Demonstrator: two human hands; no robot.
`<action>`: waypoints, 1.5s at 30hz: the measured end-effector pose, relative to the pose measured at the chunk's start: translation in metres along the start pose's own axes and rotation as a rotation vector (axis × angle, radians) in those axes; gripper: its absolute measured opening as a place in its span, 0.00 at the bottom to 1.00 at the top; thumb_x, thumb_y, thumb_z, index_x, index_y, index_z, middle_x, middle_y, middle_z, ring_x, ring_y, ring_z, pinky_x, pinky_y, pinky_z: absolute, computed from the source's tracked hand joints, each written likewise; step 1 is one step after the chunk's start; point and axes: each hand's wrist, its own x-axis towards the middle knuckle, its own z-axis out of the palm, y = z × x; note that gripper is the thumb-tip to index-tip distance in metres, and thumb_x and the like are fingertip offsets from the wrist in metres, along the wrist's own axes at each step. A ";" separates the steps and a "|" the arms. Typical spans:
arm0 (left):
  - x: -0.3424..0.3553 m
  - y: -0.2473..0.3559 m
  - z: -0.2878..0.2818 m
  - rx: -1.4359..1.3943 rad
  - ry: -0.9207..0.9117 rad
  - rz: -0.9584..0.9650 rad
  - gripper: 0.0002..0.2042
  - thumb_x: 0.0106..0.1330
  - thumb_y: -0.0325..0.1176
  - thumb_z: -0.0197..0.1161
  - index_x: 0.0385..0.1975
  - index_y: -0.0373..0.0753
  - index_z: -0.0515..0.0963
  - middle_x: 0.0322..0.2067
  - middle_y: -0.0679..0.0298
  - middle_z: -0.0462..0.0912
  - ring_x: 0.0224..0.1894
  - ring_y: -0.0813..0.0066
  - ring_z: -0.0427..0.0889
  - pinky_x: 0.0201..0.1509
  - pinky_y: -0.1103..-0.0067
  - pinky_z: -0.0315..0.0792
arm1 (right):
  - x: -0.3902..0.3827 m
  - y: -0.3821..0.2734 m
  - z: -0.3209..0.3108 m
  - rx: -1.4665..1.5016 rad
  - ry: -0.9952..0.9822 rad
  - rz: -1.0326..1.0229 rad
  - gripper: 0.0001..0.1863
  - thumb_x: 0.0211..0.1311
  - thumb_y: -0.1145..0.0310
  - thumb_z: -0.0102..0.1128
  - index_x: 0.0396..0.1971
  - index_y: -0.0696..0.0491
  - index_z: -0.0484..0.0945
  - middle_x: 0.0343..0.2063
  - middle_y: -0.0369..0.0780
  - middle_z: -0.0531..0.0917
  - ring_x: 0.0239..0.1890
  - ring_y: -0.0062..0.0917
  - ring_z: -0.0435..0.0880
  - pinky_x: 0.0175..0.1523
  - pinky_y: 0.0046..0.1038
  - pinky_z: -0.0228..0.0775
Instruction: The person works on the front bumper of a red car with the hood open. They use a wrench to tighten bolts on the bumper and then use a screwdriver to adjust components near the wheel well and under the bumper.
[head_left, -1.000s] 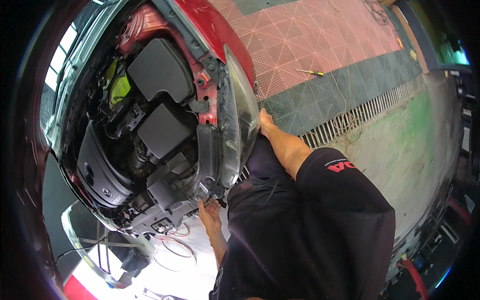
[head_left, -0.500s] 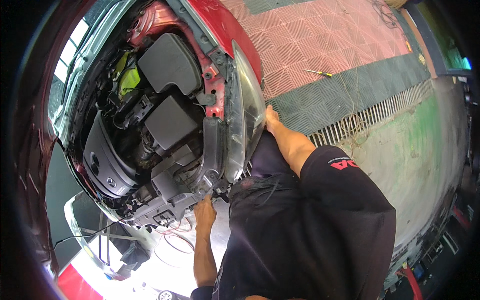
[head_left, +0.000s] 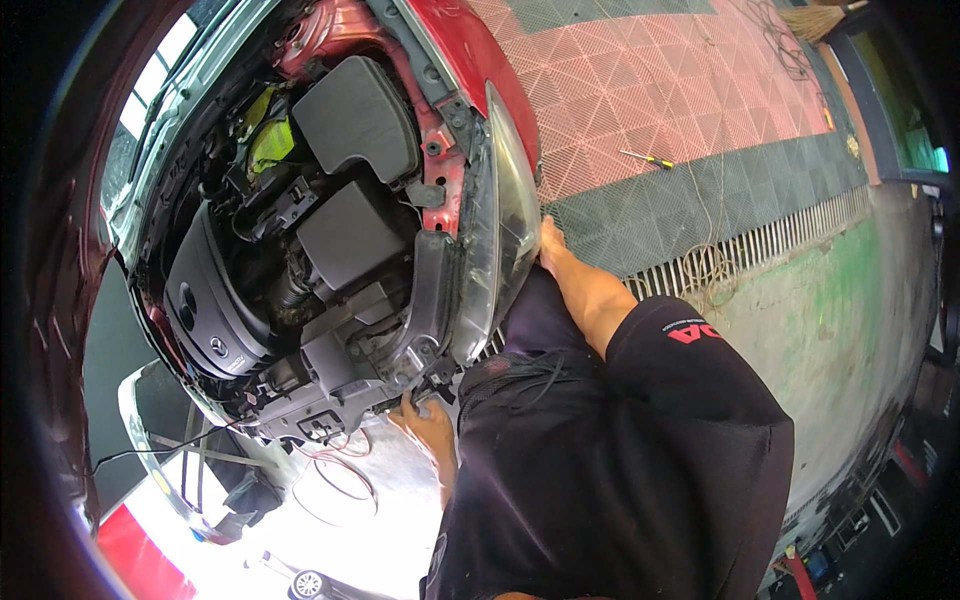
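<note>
A car's headlight (head_left: 508, 215) with a hazy clear lens sits in the red front corner, its inner end beside a grey front panel (head_left: 350, 405). At that panel's edge, just below the headlight's inner end, is my left hand (head_left: 428, 428). Its fingers are bent against the parts there, and whatever they pinch is too small to make out. My right hand (head_left: 551, 242) is against the headlight's outer lower edge. The lens side and my leg cover most of its fingers, so their grip does not show.
The open engine bay holds a black engine cover (head_left: 215, 310) and black boxes (head_left: 355, 125). A yellow-handled screwdriver (head_left: 650, 159) lies on red and grey floor tiles. Near it are a metal drain grate (head_left: 790, 238) and a coiled cord (head_left: 705, 265). A red hose (head_left: 350, 475) lies below the front panel.
My left hand has turned at the panel edge, its fingers less tightly bunched, and its forearm has swung right. My right hand stays at the headlight. The whole view has shifted slightly.
</note>
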 end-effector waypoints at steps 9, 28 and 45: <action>-0.003 -0.003 0.038 -0.473 0.512 -0.658 0.35 0.67 0.44 0.71 0.64 0.34 0.60 0.42 0.55 0.72 0.42 0.64 0.74 0.43 0.65 0.72 | -0.063 -0.019 0.002 -0.095 -0.086 -0.093 0.38 0.78 0.45 0.34 0.65 0.66 0.70 0.65 0.53 0.73 0.66 0.43 0.73 0.67 0.42 0.66; 0.058 -0.086 -0.016 -0.032 -0.692 0.391 0.16 0.71 0.34 0.59 0.55 0.37 0.75 0.39 0.43 0.84 0.45 0.44 0.83 0.50 0.59 0.75 | -0.027 -0.007 -0.001 0.160 -0.228 -0.064 0.37 0.77 0.44 0.37 0.57 0.65 0.76 0.50 0.52 0.82 0.48 0.44 0.82 0.51 0.45 0.75; 0.037 -0.030 0.016 0.243 -0.352 -0.041 0.18 0.63 0.32 0.60 0.54 0.39 0.76 0.31 0.47 0.87 0.35 0.43 0.86 0.40 0.53 0.77 | -0.040 -0.021 -0.006 0.016 -0.197 -0.022 0.38 0.75 0.44 0.38 0.57 0.68 0.75 0.52 0.55 0.81 0.51 0.46 0.82 0.53 0.44 0.74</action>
